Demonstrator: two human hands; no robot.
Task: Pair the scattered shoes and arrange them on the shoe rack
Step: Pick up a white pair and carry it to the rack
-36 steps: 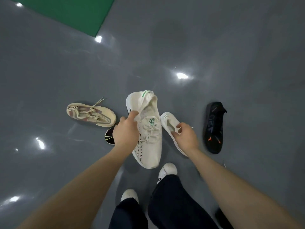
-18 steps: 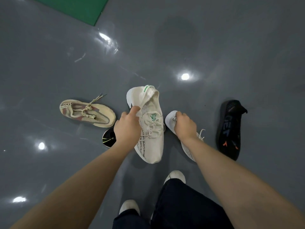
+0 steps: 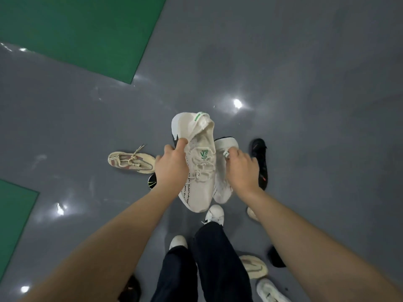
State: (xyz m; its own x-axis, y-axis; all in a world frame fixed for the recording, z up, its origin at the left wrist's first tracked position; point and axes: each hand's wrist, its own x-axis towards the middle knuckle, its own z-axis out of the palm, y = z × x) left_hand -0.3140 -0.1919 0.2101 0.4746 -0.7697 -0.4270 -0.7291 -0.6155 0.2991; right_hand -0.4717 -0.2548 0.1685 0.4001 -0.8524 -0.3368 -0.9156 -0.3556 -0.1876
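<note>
My left hand [image 3: 172, 165] grips a cream knit sneaker with a green logo [image 3: 199, 171] by its collar, held above the floor with the toe pointing toward me. My right hand [image 3: 242, 168] holds the matching cream sneaker [image 3: 220, 188] by its opening, right beside the first one. A beige and pink laced shoe [image 3: 130, 162] lies on the grey floor to the left. To the right lies a black shoe [image 3: 260, 160], partly hidden by my right hand. A black shoe with neon lines [image 3: 152, 182] peeks out under my left wrist. No shoe rack is in view.
My own feet in white shoes [image 3: 214, 214] stand just below the held pair. More shoes lie at the lower right: a beige one [image 3: 254, 265], a white one [image 3: 270, 292] and dark ones [image 3: 275, 257]. Green floor areas [image 3: 76, 33] sit at upper left and left edge.
My right hand has lifted the second cream sneaker off the floor and brought it next to the first. The view has pulled back, showing more shoes near my feet.
</note>
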